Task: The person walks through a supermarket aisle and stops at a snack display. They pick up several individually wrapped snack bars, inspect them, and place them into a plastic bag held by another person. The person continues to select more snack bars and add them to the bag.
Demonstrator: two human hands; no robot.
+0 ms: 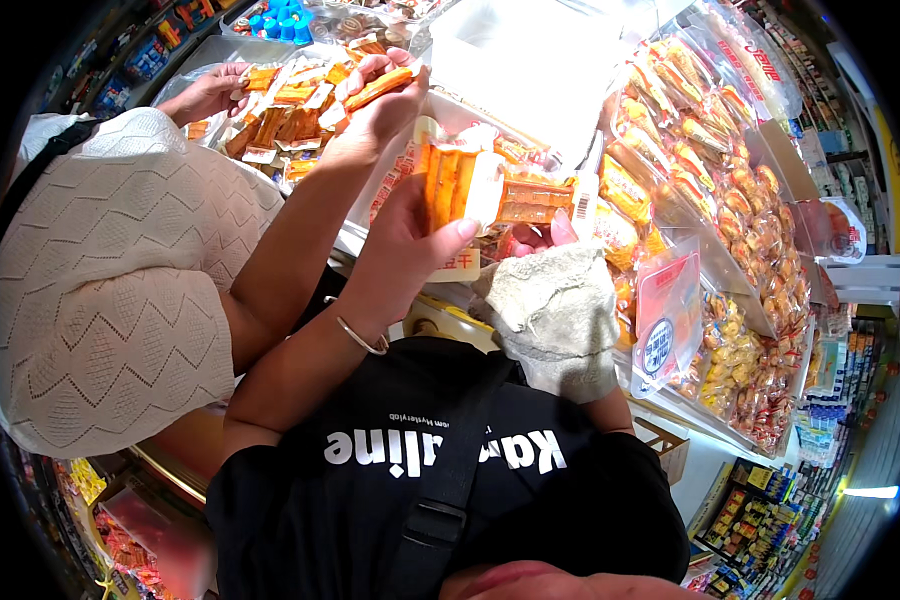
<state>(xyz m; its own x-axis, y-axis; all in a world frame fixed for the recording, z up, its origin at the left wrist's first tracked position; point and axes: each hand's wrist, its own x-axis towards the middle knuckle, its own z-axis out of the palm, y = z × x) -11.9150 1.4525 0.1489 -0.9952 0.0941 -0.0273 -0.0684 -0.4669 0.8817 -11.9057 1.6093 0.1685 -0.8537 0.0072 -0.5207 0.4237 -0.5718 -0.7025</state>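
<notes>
With fingers and thumb, my left hand (pixel 420 225) grips orange-brown snack strips in clear wrappers (pixel 450 184), with a white label part folded between them. My right hand (pixel 541 238) has its fingertips at the lower edge of a flat, darker brown wrapped snack pack (pixel 536 201) with a barcode on its white end. A cream cloth (pixel 555 315) hangs over my right wrist and forearm. Beneath both hands lies a clear-walled bin (pixel 386 180) of packaged snacks. Whether the two snack portions are joined in one pack cannot be told.
Beside me on the left, a person in a cream knit top (pixel 112 285) holds wrapped snacks over a neighbouring bin. To the right stand bins of wrapped snacks (pixel 757 217) with clear dividers and an upright plastic sign (pixel 667 322). A box of packets (pixel 754 510) stands lower right.
</notes>
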